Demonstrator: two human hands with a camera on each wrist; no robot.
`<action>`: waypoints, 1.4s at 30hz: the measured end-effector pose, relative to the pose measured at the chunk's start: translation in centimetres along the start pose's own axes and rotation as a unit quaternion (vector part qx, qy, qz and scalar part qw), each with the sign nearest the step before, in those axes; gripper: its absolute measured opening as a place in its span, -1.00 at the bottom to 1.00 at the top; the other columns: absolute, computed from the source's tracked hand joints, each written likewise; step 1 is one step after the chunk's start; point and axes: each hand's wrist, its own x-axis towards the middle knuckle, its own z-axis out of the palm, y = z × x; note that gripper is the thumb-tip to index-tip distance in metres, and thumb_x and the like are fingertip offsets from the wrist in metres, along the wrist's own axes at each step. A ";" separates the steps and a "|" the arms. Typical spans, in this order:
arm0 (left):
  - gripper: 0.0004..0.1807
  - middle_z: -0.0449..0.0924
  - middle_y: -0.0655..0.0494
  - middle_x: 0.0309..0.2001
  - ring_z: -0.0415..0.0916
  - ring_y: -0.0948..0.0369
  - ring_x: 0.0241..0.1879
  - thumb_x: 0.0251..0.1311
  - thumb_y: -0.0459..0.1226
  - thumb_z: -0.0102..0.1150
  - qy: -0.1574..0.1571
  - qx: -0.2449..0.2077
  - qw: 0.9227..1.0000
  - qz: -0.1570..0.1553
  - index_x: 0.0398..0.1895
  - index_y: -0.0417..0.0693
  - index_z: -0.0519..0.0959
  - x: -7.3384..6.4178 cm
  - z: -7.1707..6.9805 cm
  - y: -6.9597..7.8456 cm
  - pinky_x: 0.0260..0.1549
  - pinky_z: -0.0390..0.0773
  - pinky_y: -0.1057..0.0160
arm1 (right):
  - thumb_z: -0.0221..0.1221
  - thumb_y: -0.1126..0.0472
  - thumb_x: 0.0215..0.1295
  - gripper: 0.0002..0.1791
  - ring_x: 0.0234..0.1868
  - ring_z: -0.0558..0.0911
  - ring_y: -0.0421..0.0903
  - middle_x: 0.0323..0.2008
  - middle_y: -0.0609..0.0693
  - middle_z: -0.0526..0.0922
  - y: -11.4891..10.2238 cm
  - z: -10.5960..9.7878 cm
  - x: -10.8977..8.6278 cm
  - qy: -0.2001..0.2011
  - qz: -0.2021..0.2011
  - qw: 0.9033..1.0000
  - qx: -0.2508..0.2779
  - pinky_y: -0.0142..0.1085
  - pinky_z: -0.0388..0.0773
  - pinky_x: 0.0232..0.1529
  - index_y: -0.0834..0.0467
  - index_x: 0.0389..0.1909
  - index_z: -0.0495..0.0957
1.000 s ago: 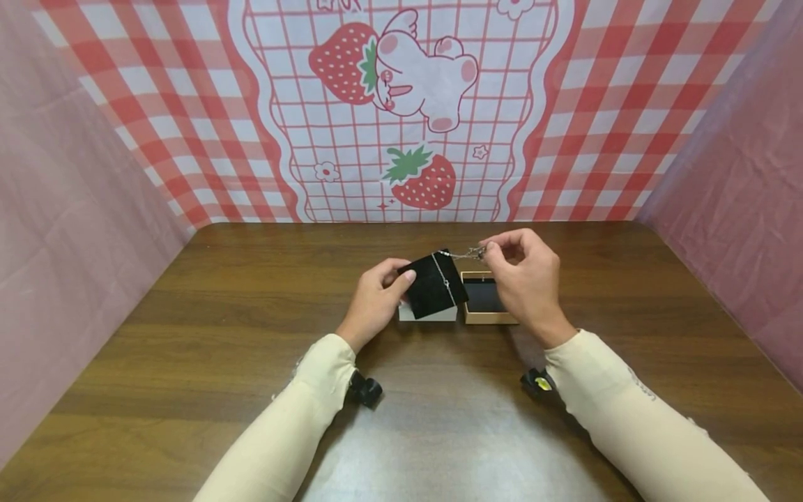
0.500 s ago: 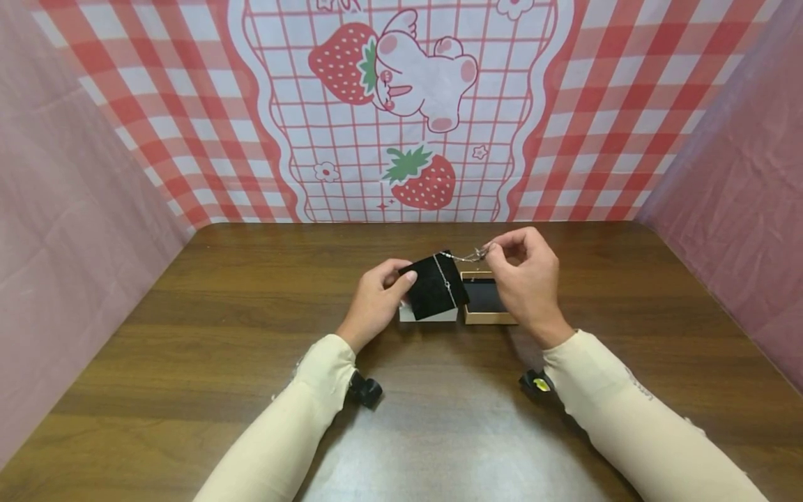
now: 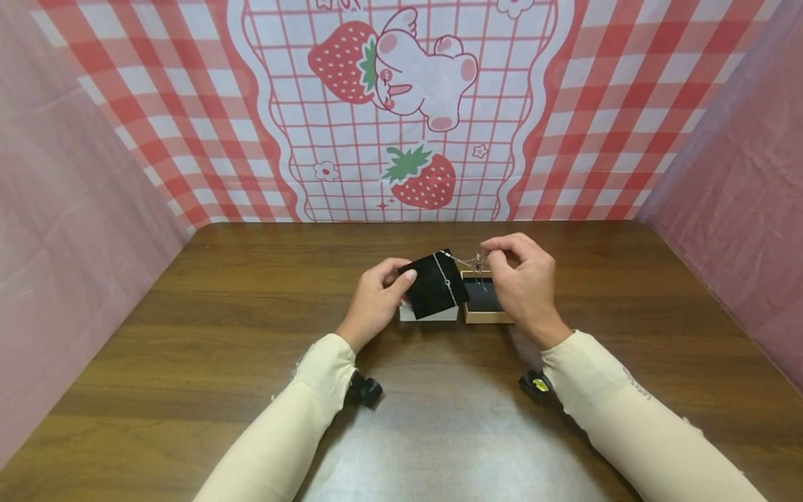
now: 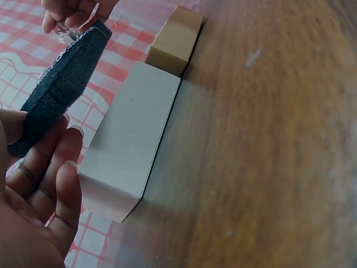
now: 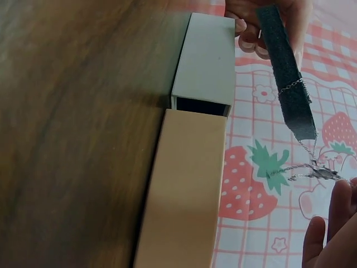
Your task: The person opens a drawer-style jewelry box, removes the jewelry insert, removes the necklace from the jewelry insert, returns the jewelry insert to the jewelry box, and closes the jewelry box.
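My left hand (image 3: 374, 301) holds a black foam jewelry pad (image 3: 425, 287) by its left edge, thumb on top, tilted above the table. A thin silver chain (image 3: 447, 282) crosses the pad's face and runs off its upper corner. The fingertips of my right hand (image 3: 527, 289) pinch the bunched far part of that chain, and loose strands dangle below them. In the right wrist view the chain (image 5: 290, 86) wraps the edge of the foam pad (image 5: 281, 61), with its tangled strands (image 5: 323, 173) at my right fingertips. The left wrist view shows the pad (image 4: 64, 84) edge-on.
Below the pad stands a white box sleeve (image 3: 429, 315), its open end showing in the right wrist view. Beside it is a gold-edged box tray (image 3: 489, 318) with a black inside, partly behind my right hand. A checkered strawberry-print cloth (image 3: 351, 174) hangs behind the wooden table (image 3: 251, 293).
My right hand has dipped slightly and its fingers have shifted. Loose strands of the chain now hang lower, in front of the gold-edged tray. The left hand and pad have barely moved.
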 end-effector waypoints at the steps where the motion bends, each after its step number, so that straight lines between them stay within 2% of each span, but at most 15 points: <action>1: -0.76 0.63 0.03 -0.47 0.55 0.11 -0.54 0.40 -0.23 0.19 0.000 0.000 1.000 0.000 0.01 -0.18 0.63 0.0 0.0 0.0 -0.52 0.50 0.30 | 0.10 0.54 0.25 -0.79 -0.39 0.57 -0.37 -0.38 0.16 0.69 0.5 0.0 0.0 -0.002 0.004 1.000 -0.002 -0.56 0.48 -0.29 0.37 -0.35 0.72; 8: -0.77 0.61 0.04 -0.49 0.52 0.11 -0.56 0.40 -0.25 0.19 0.001 0.002 1.000 0.003 0.00 -0.19 0.63 0.1 0.1 0.0 -0.54 0.48 0.30 | 0.13 0.43 0.31 -0.82 -0.32 0.58 -0.27 -0.32 0.02 0.68 1.6 -0.2 -0.2 -0.038 0.017 0.999 -0.017 -0.49 0.51 -0.23 0.28 -0.28 0.72; 15: -0.76 0.60 0.04 -0.49 0.51 0.10 -0.55 0.40 -0.25 0.18 -0.001 0.001 1.000 0.008 0.01 -0.19 0.63 0.1 0.1 0.0 -0.53 0.48 0.30 | 0.14 0.44 0.23 -0.79 -0.32 0.58 -0.16 -0.30 0.02 0.63 2.0 0.0 -0.2 -0.099 0.035 0.993 -0.050 -0.47 0.48 -0.26 0.23 -0.25 0.73; 20: -0.76 0.60 0.03 -0.48 0.51 0.06 -0.54 0.40 -0.25 0.19 -0.002 0.000 1.000 0.010 0.01 -0.19 0.63 0.0 0.0 0.1 -0.52 0.49 0.29 | 0.14 0.43 0.22 -0.78 -0.30 0.61 -0.11 -0.29 0.03 0.63 2.2 0.1 -0.2 -0.117 0.039 0.991 -0.058 -0.47 0.49 -0.23 0.26 -0.22 0.73; 31: -0.76 0.59 0.01 -0.45 0.54 0.06 -0.51 0.40 -0.23 0.20 -0.024 -0.002 0.999 0.021 0.03 -0.13 0.64 -0.2 -0.1 0.2 -0.48 0.55 0.22 | 0.12 0.43 0.24 -0.73 -0.28 0.59 -0.14 -0.23 0.08 0.65 2.0 0.1 -0.3 -0.144 0.041 0.987 -0.055 -0.49 0.48 -0.23 0.23 -0.16 0.75; 36: -0.77 0.61 0.00 -0.40 0.54 0.10 -0.50 0.39 -0.27 0.20 -0.030 -0.011 0.999 0.026 0.03 -0.16 0.64 -0.2 0.1 0.3 -0.47 0.58 0.20 | 0.09 0.46 0.26 -0.69 -0.19 0.62 -0.08 -0.16 0.06 0.67 2.0 0.1 -0.4 -0.167 0.051 0.984 -0.040 -0.46 0.51 -0.18 0.24 -0.10 0.75; 42: -0.76 0.61 0.00 -0.35 0.54 -0.02 -0.47 0.39 -0.28 0.20 -0.044 -0.018 0.998 0.033 0.04 -0.17 0.64 -0.2 0.1 0.4 -0.46 0.61 0.14 | 0.09 0.49 0.24 -0.69 -0.09 0.64 -0.06 -0.08 0.01 0.68 1.9 0.2 -0.4 -0.204 0.059 0.977 -0.015 -0.45 0.50 -0.21 0.25 -0.11 0.74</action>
